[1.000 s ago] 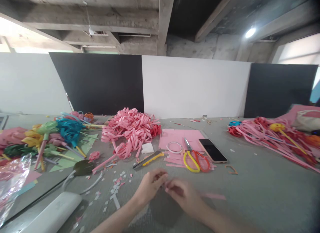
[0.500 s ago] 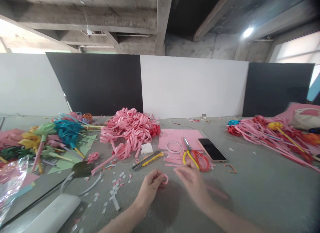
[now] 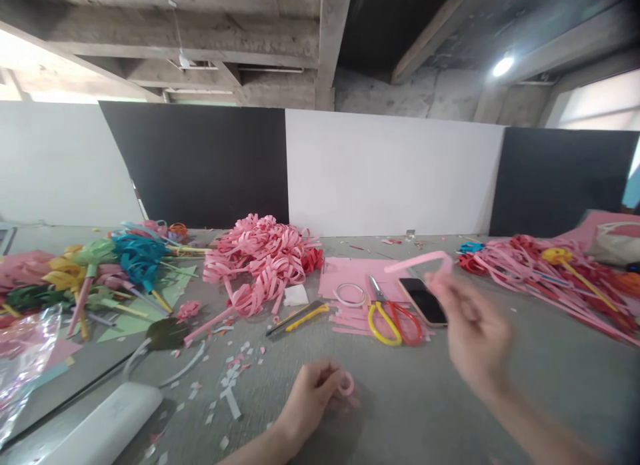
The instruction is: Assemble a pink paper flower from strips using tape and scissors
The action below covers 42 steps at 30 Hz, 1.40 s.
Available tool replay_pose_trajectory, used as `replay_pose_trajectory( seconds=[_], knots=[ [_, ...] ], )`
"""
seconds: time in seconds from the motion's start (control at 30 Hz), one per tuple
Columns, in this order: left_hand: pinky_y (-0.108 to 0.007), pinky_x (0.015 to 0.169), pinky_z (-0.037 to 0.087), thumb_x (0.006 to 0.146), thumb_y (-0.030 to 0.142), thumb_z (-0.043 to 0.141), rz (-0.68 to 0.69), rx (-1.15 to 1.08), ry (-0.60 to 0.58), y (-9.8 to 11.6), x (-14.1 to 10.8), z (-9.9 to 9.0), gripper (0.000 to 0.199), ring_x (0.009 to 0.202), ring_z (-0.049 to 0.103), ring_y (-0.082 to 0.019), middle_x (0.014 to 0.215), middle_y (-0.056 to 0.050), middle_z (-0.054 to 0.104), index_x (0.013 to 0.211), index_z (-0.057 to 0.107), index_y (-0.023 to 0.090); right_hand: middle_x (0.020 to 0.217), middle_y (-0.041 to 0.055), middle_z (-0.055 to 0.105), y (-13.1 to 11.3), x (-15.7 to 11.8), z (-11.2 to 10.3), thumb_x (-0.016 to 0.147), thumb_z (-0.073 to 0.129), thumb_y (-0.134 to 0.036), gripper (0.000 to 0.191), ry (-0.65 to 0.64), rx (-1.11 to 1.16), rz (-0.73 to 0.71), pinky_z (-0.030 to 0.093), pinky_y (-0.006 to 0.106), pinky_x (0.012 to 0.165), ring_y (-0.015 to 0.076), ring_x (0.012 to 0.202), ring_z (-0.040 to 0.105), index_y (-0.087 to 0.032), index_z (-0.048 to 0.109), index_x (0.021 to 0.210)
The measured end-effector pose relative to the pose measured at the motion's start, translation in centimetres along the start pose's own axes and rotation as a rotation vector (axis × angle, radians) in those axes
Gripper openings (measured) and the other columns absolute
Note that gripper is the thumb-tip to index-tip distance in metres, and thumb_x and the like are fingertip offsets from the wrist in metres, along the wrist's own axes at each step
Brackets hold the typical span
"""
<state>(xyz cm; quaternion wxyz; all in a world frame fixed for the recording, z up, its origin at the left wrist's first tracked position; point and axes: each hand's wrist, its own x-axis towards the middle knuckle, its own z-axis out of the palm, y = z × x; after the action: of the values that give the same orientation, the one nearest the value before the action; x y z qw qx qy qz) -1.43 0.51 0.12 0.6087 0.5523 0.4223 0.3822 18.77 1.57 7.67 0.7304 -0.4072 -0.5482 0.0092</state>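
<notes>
Left hand (image 3: 311,402) pinches ring (image 3: 351,386); right hand (image 3: 477,335) pinches strip (image 3: 420,260), apparently strip supply, next requiring alignment with ring.

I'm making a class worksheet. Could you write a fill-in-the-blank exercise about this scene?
The left hand holds a small ____ ring.
The right hand holds a paper strip matching that ring in ____.
The scissors have one red handle and one ____ handle.
The phone lies to the ____ of the scissors.

Missing words: pink; color; yellow; right.
</notes>
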Motion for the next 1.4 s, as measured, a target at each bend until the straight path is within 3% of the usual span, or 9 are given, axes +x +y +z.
replay_pose_trajectory(
  seconds=[0.1,0.13,0.23,0.33,0.47,0.77,0.97,1.4],
  knots=[
    [-0.019,0.049,0.043,0.072,0.031,0.051,0.004,0.003,0.009,-0.1,0.0,-0.1,0.022,0.052,0.059,-0.012,0.058,-0.002,0.061,0.063,0.054,0.012,0.08,0.0045,0.068,0.7,-4.5,2.0,0.071,0.058,-0.027,0.012,-0.503,0.066,0.205,0.05,0.031,0.07,0.0193,0.076,0.062,-0.022,0.066,0.08],
    [-0.02,0.049,0.043,0.072,0.032,0.052,-0.001,0.002,0.017,-0.3,0.0,-0.1,0.022,0.053,0.06,-0.012,0.059,-0.001,0.061,0.064,0.054,0.012,0.076,0.0045,0.068,1.2,-6.1,2.9,0.071,0.058,-0.028,0.013,-0.578,0.118,0.299,0.051,0.03,0.067,0.0191,0.072,0.063,-0.021,0.066,0.079],
    [-0.021,0.049,0.044,0.07,0.035,0.053,-0.021,0.0,0.045,-0.7,0.2,-0.3,0.023,0.055,0.062,-0.014,0.061,-0.001,0.059,0.066,0.053,0.012,0.071,0.0038,0.068,3.0,-9.3,4.7,0.07,0.058,-0.029,0.019,-0.544,0.23,0.6,0.051,0.031,0.067,0.0184,0.066,0.064,-0.019,0.063,0.084],
    [-0.02,0.047,0.044,0.07,0.037,0.054,-0.016,-0.009,0.052,-1.2,0.4,-0.4,0.024,0.054,0.062,-0.014,0.061,-0.001,0.058,0.066,0.052,0.013,0.069,0.0011,0.067,3.9,-10.1,5.2,0.067,0.06,-0.025,0.039,-0.52,0.299,0.691,0.049,0.032,0.068,0.018,0.066,0.063,-0.019,0.052,0.105],
    [-0.02,0.048,0.045,0.071,0.039,0.053,0.011,-0.019,0.047,-1.5,0.6,-0.4,0.026,0.055,0.061,-0.013,0.061,0.001,0.057,0.066,0.051,0.014,0.071,-0.0012,0.063,3.7,-10.1,5.0,0.065,0.061,-0.022,0.056,-0.537,0.382,0.706,0.049,0.03,0.062,0.0163,0.063,0.062,-0.02,0.038,0.117],
    [-0.022,0.05,0.046,0.069,0.04,0.054,0.001,0.01,0.075,-1.4,0.7,-0.4,0.026,0.054,0.06,-0.013,0.06,0.001,0.057,0.065,0.052,0.014,0.064,-0.0016,0.063,2.9,-9.9,4.9,0.062,0.063,-0.022,0.044,-0.548,0.339,0.761,0.045,0.035,0.073,0.0203,0.072,0.062,-0.018,0.043,0.101],
    [-0.022,0.05,0.046,0.068,0.041,0.053,0.007,0.008,0.065,-1.2,0.6,-0.3,0.027,0.053,0.06,-0.013,0.058,0.001,0.058,0.063,0.052,0.015,0.054,-0.0025,0.062,2.7,-9.8,4.9,0.06,0.064,-0.019,0.039,-0.593,0.247,0.712,0.039,0.038,0.083,0.0224,0.088,0.059,-0.018,0.044,0.093],
    [-0.025,0.054,0.046,0.066,0.044,0.055,-0.004,-0.005,0.068,-0.8,0.4,-0.3,0.03,0.056,0.06,-0.014,0.061,0.0,0.058,0.063,0.053,0.014,0.059,-0.0012,0.062,2.9,-10.0,4.8,0.061,0.064,-0.021,0.035,-0.605,0.135,0.664,0.039,0.034,0.078,0.0213,0.08,0.059,-0.016,0.046,0.091]
  ],
)
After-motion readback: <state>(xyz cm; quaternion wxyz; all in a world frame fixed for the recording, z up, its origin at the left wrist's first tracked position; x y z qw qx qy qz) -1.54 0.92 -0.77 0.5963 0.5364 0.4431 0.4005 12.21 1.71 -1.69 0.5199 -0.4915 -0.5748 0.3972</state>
